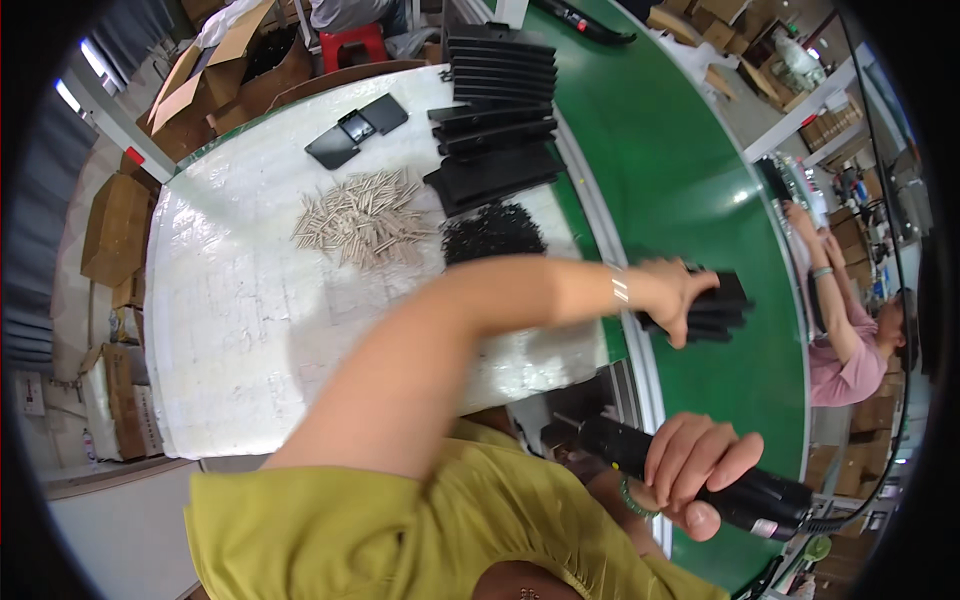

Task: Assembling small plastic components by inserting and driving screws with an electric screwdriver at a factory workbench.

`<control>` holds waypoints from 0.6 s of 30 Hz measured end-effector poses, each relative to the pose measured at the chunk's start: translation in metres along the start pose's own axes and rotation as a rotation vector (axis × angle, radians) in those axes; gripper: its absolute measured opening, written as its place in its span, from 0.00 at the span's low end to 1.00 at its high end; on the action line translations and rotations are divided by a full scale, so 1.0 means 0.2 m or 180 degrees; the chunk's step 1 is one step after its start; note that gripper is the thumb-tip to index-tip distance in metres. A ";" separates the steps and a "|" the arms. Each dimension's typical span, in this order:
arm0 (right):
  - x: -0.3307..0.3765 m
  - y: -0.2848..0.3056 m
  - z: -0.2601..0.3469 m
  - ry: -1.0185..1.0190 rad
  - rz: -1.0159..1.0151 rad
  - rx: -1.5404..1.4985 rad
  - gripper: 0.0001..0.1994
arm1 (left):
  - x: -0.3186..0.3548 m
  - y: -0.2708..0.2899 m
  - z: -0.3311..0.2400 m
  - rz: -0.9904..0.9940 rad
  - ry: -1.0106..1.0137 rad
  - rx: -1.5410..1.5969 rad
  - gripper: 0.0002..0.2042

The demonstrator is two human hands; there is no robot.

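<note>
My left arm reaches across to the right, and my left hand (672, 298) grips a small stack of flat black plastic pieces (728, 308) over the green conveyor belt (690, 215). Its thumb and fingers span the stack, which is slightly blurred. Closer to my body, my right hand (700, 470) is wrapped around a black electric screwdriver (765, 503). The tool lies slantwise, its bit pointing to the left and its cord running off to the right. Whether the stack touches the belt I cannot tell.
The white-covered table (230, 330) holds a heap of light-coloured pins (365, 218), a pile of small black parts (492, 232), rows of black panels (500, 130) and a black hinged piece (356, 127). Cardboard boxes (115, 230) stand left. Across the belt a person in pink (845, 350) works.
</note>
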State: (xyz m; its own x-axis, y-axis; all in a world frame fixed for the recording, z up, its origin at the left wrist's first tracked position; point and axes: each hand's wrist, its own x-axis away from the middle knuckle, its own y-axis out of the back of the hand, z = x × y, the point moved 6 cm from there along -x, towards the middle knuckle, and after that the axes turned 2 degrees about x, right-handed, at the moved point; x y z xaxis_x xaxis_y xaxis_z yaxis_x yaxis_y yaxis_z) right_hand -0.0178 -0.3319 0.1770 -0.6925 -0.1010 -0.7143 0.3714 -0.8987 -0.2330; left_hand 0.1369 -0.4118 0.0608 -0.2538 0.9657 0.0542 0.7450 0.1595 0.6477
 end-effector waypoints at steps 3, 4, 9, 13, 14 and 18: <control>0.08 0.04 0.07 0.0219 -0.0223 0.0146 0.15 | -0.46 -0.40 -0.10 -0.0136 -0.0467 -0.0299 0.54; 0.10 0.07 0.09 0.0313 -0.0398 0.0227 0.15 | -0.49 -0.44 -0.18 -0.0117 -0.0670 -0.0400 0.54; 0.07 0.16 0.07 0.0245 -0.0520 0.0233 0.16 | -0.26 -0.12 -0.23 -0.0600 -0.1923 -0.0827 0.37; 0.03 0.29 -0.08 0.0201 -0.0819 -0.0081 0.17 | 0.16 0.61 0.11 -0.1394 -0.1316 -0.1291 0.15; 0.00 0.29 -0.11 0.0098 -0.0898 -0.0047 0.16 | 0.28 0.81 0.24 -0.2040 -0.0573 -0.1244 0.16; -0.10 0.26 -0.23 -0.0075 -0.0650 -0.0306 0.16 | 0.67 1.27 0.89 -0.1937 0.1637 -0.0685 0.38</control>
State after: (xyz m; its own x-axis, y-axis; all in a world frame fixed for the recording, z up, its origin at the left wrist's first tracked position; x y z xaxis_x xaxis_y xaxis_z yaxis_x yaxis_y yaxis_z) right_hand 0.0440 -0.3559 0.1490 -0.7733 0.0677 -0.6304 0.2786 -0.8569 -0.4338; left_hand 0.4020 -0.2050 0.0972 -0.8646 0.5005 -0.0458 0.2650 0.5313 0.8047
